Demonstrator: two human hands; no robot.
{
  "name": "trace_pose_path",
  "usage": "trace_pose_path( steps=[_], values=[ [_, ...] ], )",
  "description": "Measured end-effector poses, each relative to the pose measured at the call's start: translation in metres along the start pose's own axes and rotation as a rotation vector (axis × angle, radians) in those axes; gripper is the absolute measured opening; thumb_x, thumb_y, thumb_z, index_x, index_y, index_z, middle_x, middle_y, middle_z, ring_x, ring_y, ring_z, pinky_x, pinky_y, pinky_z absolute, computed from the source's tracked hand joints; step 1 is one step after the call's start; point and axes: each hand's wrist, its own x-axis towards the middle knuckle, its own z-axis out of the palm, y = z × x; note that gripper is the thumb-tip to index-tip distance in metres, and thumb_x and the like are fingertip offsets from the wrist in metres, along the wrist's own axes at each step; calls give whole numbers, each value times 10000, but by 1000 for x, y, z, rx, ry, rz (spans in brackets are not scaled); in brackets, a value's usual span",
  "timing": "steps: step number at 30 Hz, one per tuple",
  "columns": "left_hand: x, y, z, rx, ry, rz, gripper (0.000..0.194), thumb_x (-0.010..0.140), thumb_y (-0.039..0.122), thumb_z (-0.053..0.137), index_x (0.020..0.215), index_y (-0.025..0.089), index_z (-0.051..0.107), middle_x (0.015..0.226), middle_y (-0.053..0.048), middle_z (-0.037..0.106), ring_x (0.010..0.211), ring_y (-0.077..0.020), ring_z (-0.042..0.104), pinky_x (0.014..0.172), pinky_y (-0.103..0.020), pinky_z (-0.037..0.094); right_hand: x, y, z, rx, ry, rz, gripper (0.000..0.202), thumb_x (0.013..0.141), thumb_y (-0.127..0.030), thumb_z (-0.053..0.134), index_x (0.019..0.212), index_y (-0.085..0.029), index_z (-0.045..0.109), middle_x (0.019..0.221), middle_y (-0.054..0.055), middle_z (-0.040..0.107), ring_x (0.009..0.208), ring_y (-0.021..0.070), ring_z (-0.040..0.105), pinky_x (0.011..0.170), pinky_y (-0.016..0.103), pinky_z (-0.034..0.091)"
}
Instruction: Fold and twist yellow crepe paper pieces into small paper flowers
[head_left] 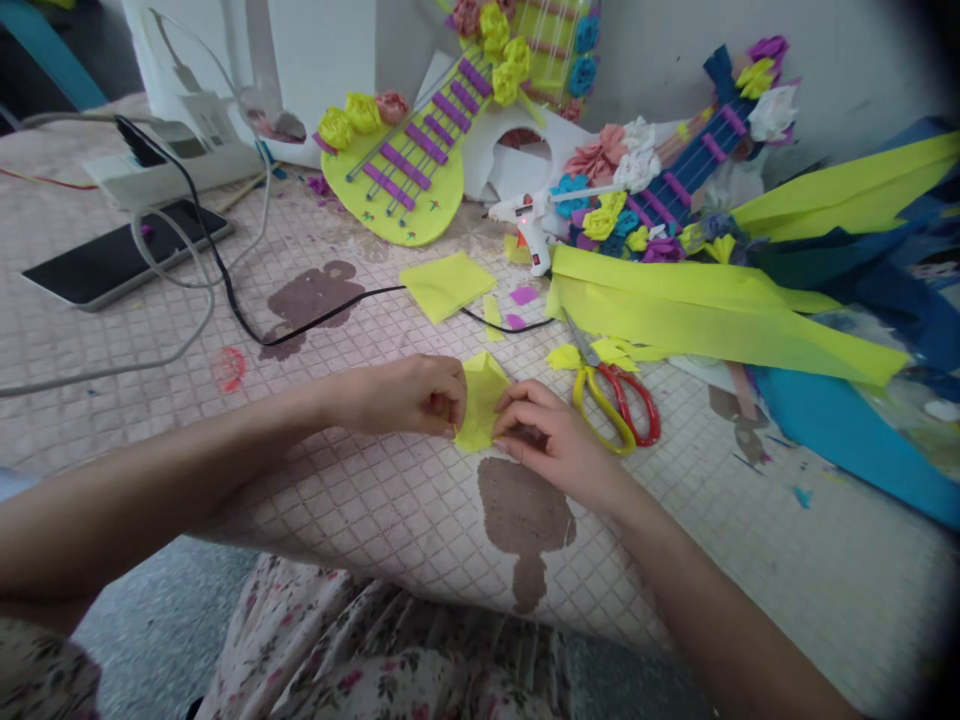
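A small piece of yellow crepe paper [481, 400] is held between my two hands, just above the patterned tablecloth. My left hand [420, 394] pinches its left edge with curled fingers. On the opposite side, the fingertips of my right hand [541, 432] pinch the right edge. Scissors [616, 400] with one yellow and one red handle lie just right of my right hand, blades pointing away. Beyond the held piece rests a flat yellow paper square [448, 284], with yellow scraps [564, 357] near the scissor blades.
A white glue gun [534, 235] stands behind, its black cord crossing the table. Paper-flower-trimmed guitar shapes, one yellow [409, 180] and one blue [675, 190], lean at the back. Long yellow crepe strips [712, 310] spread right. A phone [127, 255] and power strip [180, 160] lie left.
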Motion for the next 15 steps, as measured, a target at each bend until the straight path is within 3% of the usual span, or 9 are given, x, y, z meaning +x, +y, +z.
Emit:
trace_pose_path(
  steps=[7, 15],
  values=[
    [3, -2, 12, 21, 100, -31, 17, 741, 148, 619, 736, 133, 613, 781, -8, 538, 630, -77, 478, 578, -190, 372, 5, -3, 16, -117, 155, 28, 94, 801, -166, 611, 756, -202, 537, 918, 27, 517, 832, 158, 540, 733, 309, 467],
    [5, -2, 17, 26, 142, -33, 20, 750, 148, 611, 742, 132, 600, 769, -5, 536, 628, -76, 475, 576, -191, 362, 4, -3, 16, -94, 156, 29, 71, 816, -153, 588, 793, -210, 550, 914, 22, 523, 811, 148, 536, 713, 291, 465]
  ],
)
